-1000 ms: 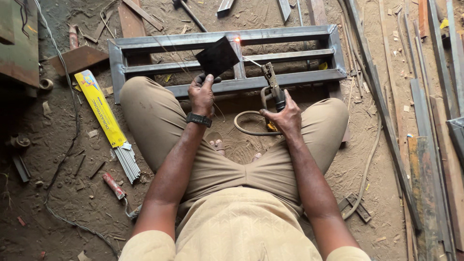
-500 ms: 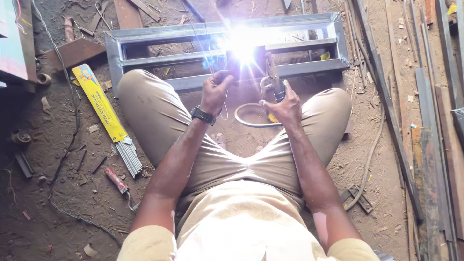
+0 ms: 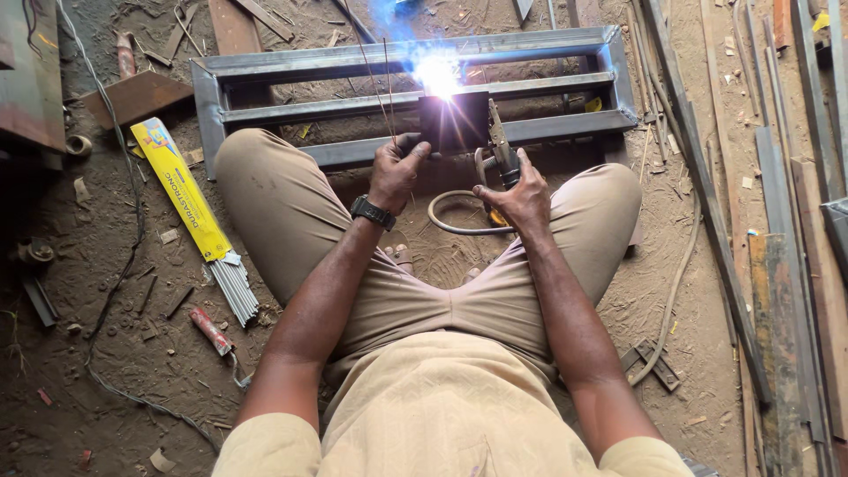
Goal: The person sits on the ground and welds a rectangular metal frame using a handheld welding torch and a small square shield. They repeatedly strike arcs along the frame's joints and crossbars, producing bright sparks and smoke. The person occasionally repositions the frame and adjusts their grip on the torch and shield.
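Now the arc glare (image 3: 439, 74) is smaller than before; left hand (image 3: 395, 170) clamped on dark shield (image 3: 453, 122), right hand (image 3: 521, 193) gripping electrode holder (image 3: 500, 146), centre top.

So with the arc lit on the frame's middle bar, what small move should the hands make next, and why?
Probably feed the electrode holder in the right hand slightly along the joint on the steel frame, while the left hand keeps the dark shield up: the arc burns just above the shield.

The rectangular grey steel bar frame (image 3: 265, 110) lies on the dirt floor before my knees; the long yellow electrode packet (image 3: 181, 190) lies left of my left leg.
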